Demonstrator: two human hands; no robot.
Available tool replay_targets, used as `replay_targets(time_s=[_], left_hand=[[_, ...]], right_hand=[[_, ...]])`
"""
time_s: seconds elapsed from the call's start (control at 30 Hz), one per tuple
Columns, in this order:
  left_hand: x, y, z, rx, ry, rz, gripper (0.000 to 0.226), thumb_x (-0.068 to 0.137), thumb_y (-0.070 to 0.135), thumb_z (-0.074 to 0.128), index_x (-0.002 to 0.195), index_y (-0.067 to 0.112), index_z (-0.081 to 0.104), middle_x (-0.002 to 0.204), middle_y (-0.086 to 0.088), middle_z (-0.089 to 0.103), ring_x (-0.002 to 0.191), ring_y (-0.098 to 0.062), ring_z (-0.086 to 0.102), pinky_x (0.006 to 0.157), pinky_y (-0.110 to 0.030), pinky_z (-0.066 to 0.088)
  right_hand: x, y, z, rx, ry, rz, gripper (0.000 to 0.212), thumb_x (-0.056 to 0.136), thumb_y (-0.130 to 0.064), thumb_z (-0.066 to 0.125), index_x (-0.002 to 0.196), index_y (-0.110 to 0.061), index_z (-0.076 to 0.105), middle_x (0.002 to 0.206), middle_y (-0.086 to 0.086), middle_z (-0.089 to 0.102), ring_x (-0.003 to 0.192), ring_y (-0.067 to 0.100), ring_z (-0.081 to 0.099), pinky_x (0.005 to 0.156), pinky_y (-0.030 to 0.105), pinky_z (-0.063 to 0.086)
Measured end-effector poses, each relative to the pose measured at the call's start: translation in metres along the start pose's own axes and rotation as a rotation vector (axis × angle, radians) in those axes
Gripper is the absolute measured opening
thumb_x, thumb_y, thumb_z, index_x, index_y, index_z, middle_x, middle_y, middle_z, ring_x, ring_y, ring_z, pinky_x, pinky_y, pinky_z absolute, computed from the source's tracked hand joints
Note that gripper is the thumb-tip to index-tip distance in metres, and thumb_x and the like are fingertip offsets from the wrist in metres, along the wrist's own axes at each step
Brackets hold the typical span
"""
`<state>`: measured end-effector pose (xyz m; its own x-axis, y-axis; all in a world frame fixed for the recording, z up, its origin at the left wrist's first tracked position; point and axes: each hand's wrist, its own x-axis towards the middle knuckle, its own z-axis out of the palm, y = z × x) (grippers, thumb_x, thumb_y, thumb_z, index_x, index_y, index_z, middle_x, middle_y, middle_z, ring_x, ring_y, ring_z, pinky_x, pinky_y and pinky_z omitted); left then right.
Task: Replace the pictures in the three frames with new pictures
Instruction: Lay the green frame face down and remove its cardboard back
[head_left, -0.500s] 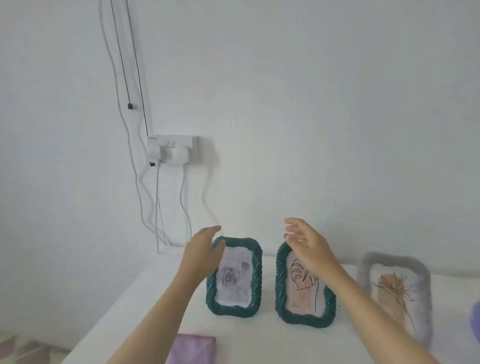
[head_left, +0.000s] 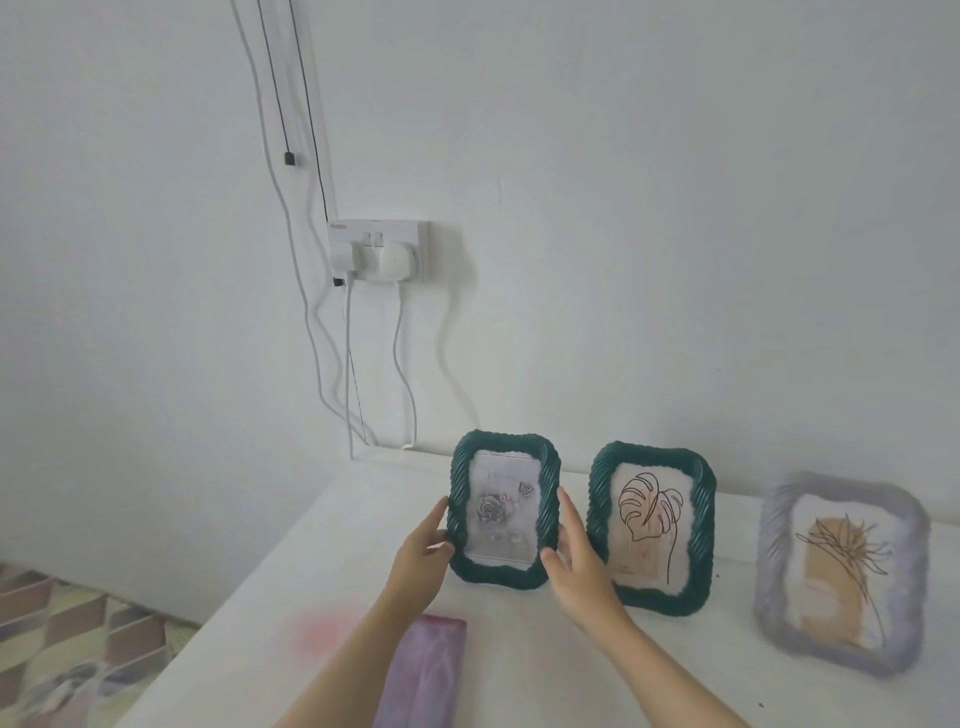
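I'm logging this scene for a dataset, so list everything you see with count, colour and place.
rose frame: 1, dark green, table, leftmost
leaf frame: 1, dark green, table, middle
lilac frame: 1, lilac-grey, table, rightmost
purple sheet: 1, purple, table's near edge
table: 1, white, against the wall
wall socket: 1, white, wall above the table, two plugs in it
cables: several, white and black, hanging down the wall
floor: patterned, lower left
left hand: 1, grips the rose frame's left edge
right hand: 1, grips the rose frame's right edge
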<state>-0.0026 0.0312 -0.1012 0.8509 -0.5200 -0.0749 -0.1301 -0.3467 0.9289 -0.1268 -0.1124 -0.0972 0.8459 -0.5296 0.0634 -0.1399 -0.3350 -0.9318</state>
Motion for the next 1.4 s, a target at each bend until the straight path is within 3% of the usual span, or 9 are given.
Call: replay_targets(time_s=[0.1, 0.23, 0.4, 0.57, 0.7, 0.83, 0.97, 1.1, 1.4], left_hand=[[-0.001, -0.002, -0.002, 0.016, 0.009, 0.021, 0.062, 0.089, -0.007, 0.040, 0.141, 0.026, 0.035, 0.101, -0.004, 0.067, 0.087, -0.014, 0.059, 0.068, -0.009, 0.042], [-0.006, 0.006, -0.004, 0.047, 0.034, 0.101, 0.065, 0.085, -0.009, 0.046, 0.138, 0.027, 0.038, 0.094, 0.002, 0.067, 0.082, -0.014, 0.059, 0.068, -0.010, 0.044], [-0.021, 0.025, -0.005, -0.014, 0.014, 0.208, 0.062, 0.085, -0.008, 0.047, 0.131, 0.033, 0.046, 0.078, 0.018, 0.069, 0.072, -0.007, 0.060, 0.082, -0.031, 0.054], [-0.043, 0.042, -0.001, -0.095, -0.042, 0.245, 0.061, 0.087, -0.007, 0.047, 0.124, 0.041, 0.047, 0.081, 0.016, 0.070, 0.069, -0.005, 0.060, 0.069, -0.026, 0.056], [-0.060, 0.053, 0.004, -0.156, -0.127, 0.168, 0.057, 0.086, -0.005, 0.051, 0.127, 0.035, 0.047, 0.098, 0.006, 0.072, 0.083, -0.018, 0.067, 0.072, -0.027, 0.056], [-0.068, 0.064, 0.013, -0.048, -0.063, 0.118, 0.054, 0.085, 0.014, 0.063, 0.134, 0.031, 0.044, 0.118, 0.003, 0.059, 0.088, -0.006, 0.065, 0.085, -0.029, 0.051], [-0.084, 0.087, 0.027, -0.125, -0.015, 0.224, 0.040, 0.089, 0.026, 0.056, 0.124, 0.042, 0.043, 0.102, 0.006, 0.067, 0.081, -0.009, 0.068, 0.077, -0.033, 0.056], [-0.096, 0.105, 0.042, -0.065, -0.062, 0.243, 0.027, 0.088, 0.031, 0.055, 0.104, 0.040, 0.036, 0.077, -0.014, 0.069, 0.067, -0.024, 0.068, 0.071, -0.040, 0.058], [-0.102, 0.094, 0.057, -0.017, -0.004, 0.141, 0.015, 0.074, 0.011, 0.056, 0.081, 0.024, 0.062, 0.076, -0.007, 0.068, 0.067, -0.027, 0.067, 0.067, -0.041, 0.058]], right_hand=[[0.003, 0.004, -0.002, 0.039, 0.070, -0.005, 0.068, 0.091, -0.002, 0.043, 0.135, -0.050, 0.023, 0.129, -0.003, 0.054, 0.111, 0.011, 0.055, 0.099, 0.030, 0.044], [0.002, -0.001, -0.010, 0.092, 0.151, -0.008, 0.063, 0.089, 0.000, 0.046, 0.138, -0.039, 0.035, 0.102, 0.002, 0.058, 0.087, 0.016, 0.056, 0.068, 0.016, 0.048], [-0.012, -0.017, -0.028, 0.213, 0.210, -0.055, 0.060, 0.087, 0.004, 0.049, 0.134, -0.034, 0.042, 0.092, 0.004, 0.064, 0.076, 0.013, 0.054, 0.068, 0.018, 0.044], [-0.041, -0.040, -0.046, 0.302, 0.241, -0.102, 0.053, 0.089, 0.003, 0.049, 0.124, -0.036, 0.051, 0.080, -0.010, 0.061, 0.066, -0.005, 0.057, 0.068, 0.014, 0.046], [-0.063, -0.054, -0.057, 0.313, 0.266, -0.191, 0.053, 0.089, 0.001, 0.050, 0.128, -0.035, 0.051, 0.086, -0.007, 0.065, 0.081, 0.002, 0.062, 0.077, 0.021, 0.049], [-0.080, -0.058, -0.063, 0.146, 0.332, -0.307, 0.064, 0.087, 0.000, 0.054, 0.123, -0.052, 0.044, 0.087, 0.000, 0.063, 0.078, 0.014, 0.059, 0.075, 0.016, 0.048], [-0.096, -0.049, -0.061, -0.098, 0.392, -0.390, 0.073, 0.084, 0.005, 0.053, 0.124, -0.055, 0.043, 0.077, -0.008, 0.061, 0.073, 0.009, 0.057, 0.072, 0.012, 0.046], [-0.114, -0.039, -0.051, -0.252, 0.339, -0.405, 0.073, 0.085, 0.003, 0.052, 0.130, -0.053, 0.037, 0.092, -0.010, 0.065, 0.089, 0.008, 0.060, 0.083, 0.018, 0.050], [-0.142, -0.029, -0.037, -0.292, 0.242, -0.320, 0.066, 0.087, -0.012, 0.058, 0.127, -0.059, 0.033, 0.101, -0.026, 0.063, 0.093, 0.002, 0.059, 0.079, 0.008, 0.044]])
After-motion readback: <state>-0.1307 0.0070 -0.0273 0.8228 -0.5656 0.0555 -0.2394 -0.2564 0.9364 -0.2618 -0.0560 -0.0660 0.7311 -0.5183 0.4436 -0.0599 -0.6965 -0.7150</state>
